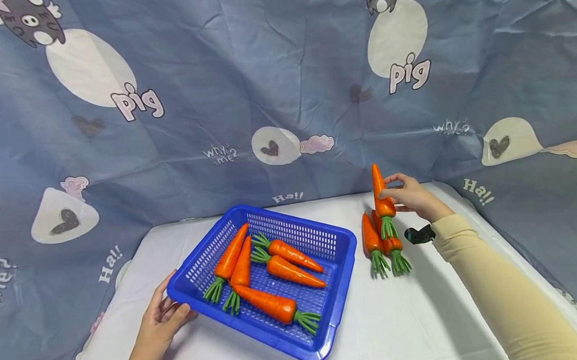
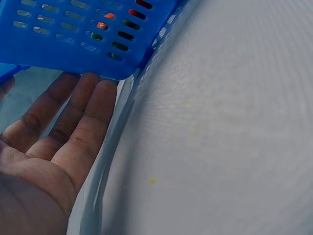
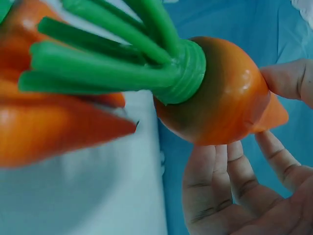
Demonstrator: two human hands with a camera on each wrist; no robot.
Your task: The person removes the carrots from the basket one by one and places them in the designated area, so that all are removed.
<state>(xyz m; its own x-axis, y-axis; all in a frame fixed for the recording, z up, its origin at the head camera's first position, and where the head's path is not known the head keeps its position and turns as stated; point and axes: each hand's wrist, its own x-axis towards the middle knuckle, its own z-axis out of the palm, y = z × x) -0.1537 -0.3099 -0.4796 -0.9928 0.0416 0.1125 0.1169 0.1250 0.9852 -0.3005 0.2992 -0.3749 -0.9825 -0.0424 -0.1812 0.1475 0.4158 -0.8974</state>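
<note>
Right hand (image 1: 413, 197): carrot (image 1: 382, 200) pinched, tip up, near surface's (image 1: 417, 313) far right edge | left hand (image 1: 162, 317): fingers relaxed, blue basket's (image 1: 339, 276) near-left corner touched | two carrots (image 1: 381, 245) lying beneath the held one

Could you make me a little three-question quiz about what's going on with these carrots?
1. How many carrots lie in the blue basket?
2. True or false: the right hand holds a carrot with its tip pointing up.
3. What does the left hand touch: A the basket's corner, B a carrot, C the cloth backdrop?

Key: 1. five; 2. true; 3. A
</note>
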